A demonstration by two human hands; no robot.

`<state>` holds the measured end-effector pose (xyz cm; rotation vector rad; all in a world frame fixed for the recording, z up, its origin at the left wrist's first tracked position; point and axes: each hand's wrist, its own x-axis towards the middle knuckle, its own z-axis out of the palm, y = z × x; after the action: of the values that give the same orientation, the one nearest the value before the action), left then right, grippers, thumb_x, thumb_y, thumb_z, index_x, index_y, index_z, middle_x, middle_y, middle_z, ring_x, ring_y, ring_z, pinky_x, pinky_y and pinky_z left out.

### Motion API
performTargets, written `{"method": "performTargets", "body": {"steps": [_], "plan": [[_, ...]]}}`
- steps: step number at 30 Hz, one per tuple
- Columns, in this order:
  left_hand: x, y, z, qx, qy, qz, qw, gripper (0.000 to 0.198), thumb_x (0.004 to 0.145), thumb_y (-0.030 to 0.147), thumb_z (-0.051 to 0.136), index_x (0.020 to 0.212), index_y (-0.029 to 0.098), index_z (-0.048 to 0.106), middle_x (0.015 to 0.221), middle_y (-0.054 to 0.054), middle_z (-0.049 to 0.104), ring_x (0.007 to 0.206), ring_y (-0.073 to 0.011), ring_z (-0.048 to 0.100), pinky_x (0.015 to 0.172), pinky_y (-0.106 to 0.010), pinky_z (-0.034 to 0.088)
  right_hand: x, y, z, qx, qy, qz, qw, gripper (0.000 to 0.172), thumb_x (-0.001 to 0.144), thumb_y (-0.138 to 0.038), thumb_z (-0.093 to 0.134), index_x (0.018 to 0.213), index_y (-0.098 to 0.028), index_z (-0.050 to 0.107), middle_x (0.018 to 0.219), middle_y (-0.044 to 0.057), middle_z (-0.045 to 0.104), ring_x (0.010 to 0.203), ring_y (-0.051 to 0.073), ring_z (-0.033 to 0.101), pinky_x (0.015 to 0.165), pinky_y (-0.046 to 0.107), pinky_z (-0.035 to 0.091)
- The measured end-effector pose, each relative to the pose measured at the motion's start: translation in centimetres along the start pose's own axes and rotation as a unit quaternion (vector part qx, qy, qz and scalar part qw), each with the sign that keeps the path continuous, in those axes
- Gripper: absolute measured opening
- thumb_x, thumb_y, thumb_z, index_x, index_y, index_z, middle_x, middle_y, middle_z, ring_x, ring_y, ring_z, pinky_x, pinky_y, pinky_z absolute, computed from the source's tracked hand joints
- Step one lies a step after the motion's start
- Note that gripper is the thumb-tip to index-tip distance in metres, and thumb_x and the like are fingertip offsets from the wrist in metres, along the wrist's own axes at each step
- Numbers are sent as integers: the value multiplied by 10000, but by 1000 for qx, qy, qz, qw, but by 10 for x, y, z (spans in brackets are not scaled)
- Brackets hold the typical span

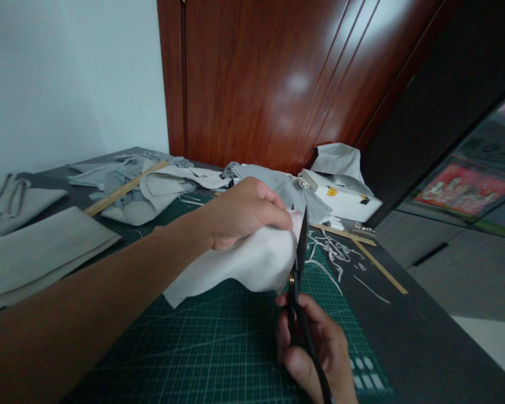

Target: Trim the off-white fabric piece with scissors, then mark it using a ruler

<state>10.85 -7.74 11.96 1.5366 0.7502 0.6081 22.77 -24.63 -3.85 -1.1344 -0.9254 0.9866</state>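
My left hand [252,213] is closed on a piece of white fabric [252,261], pinching it near its far right edge. The fabric hangs in a curve above the green cutting mat [202,348]. In my right hand [320,348] is a pair of black scissors [297,280] with a brass-coloured pivot, its blades pointing away from me. The blades lie along the fabric's right edge, close to my left fingertips. Whether the fabric sits between the blades I cannot tell.
White fabric strips [332,249] lie at the mat's right, near wooden rulers [381,266]. A white box [340,193] stands at the back. Grey and white cloth [126,179] is heaped at the left behind a folded pale cloth [54,252]. Another wooden ruler [126,188] crosses the heap.
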Motion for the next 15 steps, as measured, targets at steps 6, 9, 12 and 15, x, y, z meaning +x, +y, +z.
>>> {"method": "performTargets", "body": {"steps": [6, 9, 12, 15], "plan": [[-2, 1, 2, -4, -4, 0, 1000, 141, 717, 50, 747, 620, 149, 721, 565, -11, 666, 473, -114, 601, 441, -195, 378, 1, 2, -2, 0, -7, -5, 1000, 771, 585, -751, 970, 1155, -276, 757, 692, -51, 550, 594, 142, 371, 570, 309, 248], [-1, 0, 3, -7, -10, 1, 1000, 155, 720, 43, 741, 613, 152, 719, 560, -5, 666, 464, -111, 597, 441, -195, 397, 0, 2, -2, 6, -3, -2, 1000, 747, 588, -732, 980, 1144, -286, 758, 693, -57, 545, 595, 133, 365, 571, 299, 244], [0, -1, 2, -4, -11, -1, 1000, 151, 723, 49, 739, 615, 154, 723, 564, -8, 671, 469, -118, 602, 439, -202, 398, 0, 2, -2, 3, -3, -2, 1000, 744, 601, -738, 971, 1139, -275, 750, 689, -62, 524, 601, 129, 362, 573, 291, 250], [0, -1, 2, 1, -10, 2, 1000, 148, 721, 56, 740, 613, 154, 721, 558, -8, 665, 469, -116, 592, 440, -205, 384, 1, 2, -3, 3, -6, -6, 1000, 755, 614, -748, 961, 1140, -255, 737, 687, -65, 512, 609, 133, 367, 577, 290, 255]]}}
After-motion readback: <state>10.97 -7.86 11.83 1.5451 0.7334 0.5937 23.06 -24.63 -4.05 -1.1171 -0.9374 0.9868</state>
